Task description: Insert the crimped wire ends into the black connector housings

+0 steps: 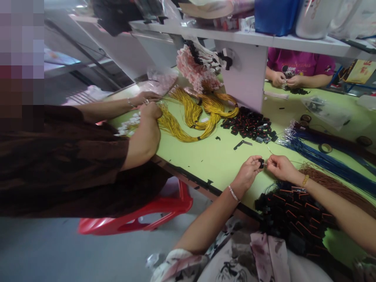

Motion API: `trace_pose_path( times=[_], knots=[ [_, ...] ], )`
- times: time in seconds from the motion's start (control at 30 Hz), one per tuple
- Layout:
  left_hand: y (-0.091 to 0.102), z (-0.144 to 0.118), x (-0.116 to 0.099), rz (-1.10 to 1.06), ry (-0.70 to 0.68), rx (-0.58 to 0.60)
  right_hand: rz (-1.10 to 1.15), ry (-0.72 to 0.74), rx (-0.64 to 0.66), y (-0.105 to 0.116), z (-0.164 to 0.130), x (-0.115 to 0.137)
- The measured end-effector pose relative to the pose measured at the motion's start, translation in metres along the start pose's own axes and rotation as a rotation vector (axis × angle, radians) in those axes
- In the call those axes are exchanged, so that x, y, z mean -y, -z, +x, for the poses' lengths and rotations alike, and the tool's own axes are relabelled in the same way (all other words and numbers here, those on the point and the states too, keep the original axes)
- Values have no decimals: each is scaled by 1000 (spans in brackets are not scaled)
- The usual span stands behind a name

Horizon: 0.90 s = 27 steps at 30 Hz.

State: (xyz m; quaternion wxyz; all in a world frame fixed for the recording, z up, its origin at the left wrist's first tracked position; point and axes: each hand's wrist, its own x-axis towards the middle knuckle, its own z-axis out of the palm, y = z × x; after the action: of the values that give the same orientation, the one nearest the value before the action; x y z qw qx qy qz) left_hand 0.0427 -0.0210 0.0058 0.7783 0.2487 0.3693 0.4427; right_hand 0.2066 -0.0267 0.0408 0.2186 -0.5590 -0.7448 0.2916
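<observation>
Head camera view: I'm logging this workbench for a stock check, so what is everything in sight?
Green worktable: one, centre.
Yellow wire bundles: several, upper middle of table.
Loose small black plastic connectors: a pile, centre.
Blue wire bundle: one, right.
Brown wire bundle: one, right, near edge.
Black connectors with wires attached: a heap, near edge.
Pink-white tag bundle: one, far side.
Red plastic stool: one, floor left.
White shelf: one, above table.
Co-worker's hands: two, on yellow wires, left.
Second co-worker's hands: two, far right.
Left hand: fingers pinch a small black connector.
Right hand: fingers pinch a thin wire.
</observation>
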Motion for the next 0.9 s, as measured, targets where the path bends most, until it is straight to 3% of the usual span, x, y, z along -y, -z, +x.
trace_pose_path(
  times=[0.73, 0.8, 0.9],
  knots=[
    [-6, 0, 12, 173, -104, -98, -76, 60, 26, -1, 0, -3],
    [-5, 0, 13, 180, -110, -100, -113, 18, -9, 3, 6, -8],
    [-5, 1, 12, 178, -110, -105, -272, -175, -140, 5, 22, -16]
  ],
)
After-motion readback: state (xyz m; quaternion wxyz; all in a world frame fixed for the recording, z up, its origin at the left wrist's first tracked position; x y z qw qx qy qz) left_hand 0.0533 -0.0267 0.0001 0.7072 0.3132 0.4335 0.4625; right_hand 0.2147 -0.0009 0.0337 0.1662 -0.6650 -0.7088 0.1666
